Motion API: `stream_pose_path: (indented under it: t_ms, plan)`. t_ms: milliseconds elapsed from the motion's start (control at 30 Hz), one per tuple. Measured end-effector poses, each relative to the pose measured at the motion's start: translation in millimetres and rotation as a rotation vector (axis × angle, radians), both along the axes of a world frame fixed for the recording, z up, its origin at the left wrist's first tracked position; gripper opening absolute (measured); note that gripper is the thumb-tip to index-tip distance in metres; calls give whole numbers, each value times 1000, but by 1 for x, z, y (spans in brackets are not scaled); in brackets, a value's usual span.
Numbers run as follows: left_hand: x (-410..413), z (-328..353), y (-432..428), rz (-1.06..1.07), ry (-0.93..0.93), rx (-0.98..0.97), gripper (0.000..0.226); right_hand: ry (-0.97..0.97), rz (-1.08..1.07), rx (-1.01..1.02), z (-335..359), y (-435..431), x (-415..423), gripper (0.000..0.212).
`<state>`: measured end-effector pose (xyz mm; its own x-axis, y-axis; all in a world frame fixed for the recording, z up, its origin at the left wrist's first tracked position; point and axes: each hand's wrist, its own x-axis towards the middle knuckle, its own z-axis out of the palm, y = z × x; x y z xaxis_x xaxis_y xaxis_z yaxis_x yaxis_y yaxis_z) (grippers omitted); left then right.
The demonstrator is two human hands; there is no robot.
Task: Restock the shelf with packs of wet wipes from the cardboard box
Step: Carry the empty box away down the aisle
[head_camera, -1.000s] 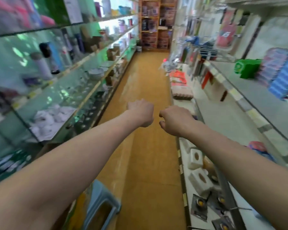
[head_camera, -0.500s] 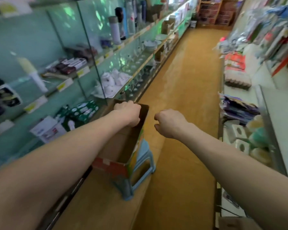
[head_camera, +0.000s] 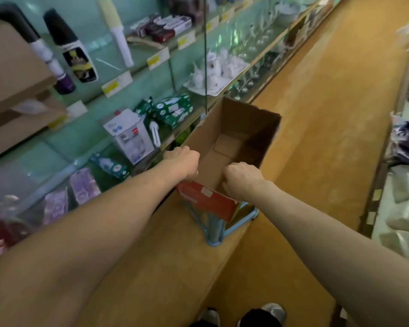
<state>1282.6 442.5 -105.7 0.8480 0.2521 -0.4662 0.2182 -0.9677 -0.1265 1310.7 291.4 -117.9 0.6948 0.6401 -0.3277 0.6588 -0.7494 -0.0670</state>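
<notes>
Since half a second ago, both arms have stretched down to the open brown cardboard box on the blue plastic stool. The left hand and right hand are at its near rim with fingers clenched; I cannot tell whether they grasp it.

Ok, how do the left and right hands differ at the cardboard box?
Left hand is at the shelf-side near corner of the cardboard box; right hand is over its near rim. Left hand reaches farther forward than right hand. Both are curled; grip unclear.
</notes>
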Motion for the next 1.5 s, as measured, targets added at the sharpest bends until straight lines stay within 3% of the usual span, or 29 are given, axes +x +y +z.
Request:
stream_pose_path:
  t_ms: [167, 333, 567, 733, 900, 1000, 1500]
  plan:
    - [-2, -51, 16, 44, 39, -1, 51, 135, -16, -27, -44, 27, -2, 29]
    - [4, -90, 19, -23, 54, -20, 57, 237, -60, -44, -80, 43, 3, 13]
    - [11, -124, 11, 11, 119, -96, 50, 300, -156, -73, -122, 40, 10, 17]
    - [21, -130, 1, 45, 121, -40, 40, 330, -200, -47, -134, 28, 18, 16]
    - [33, -119, -12, 91, 100, -27, 20, 316, -201, -59, -121, -12, 38, 16]
    - [52, -99, -36, 6, 29, -47, 15, 249, -238, -44, -100, -44, 60, 15]
    - [203, 34, -219, -301, -84, -50, 22, 47, -406, -20, 35, -239, 188, 21]
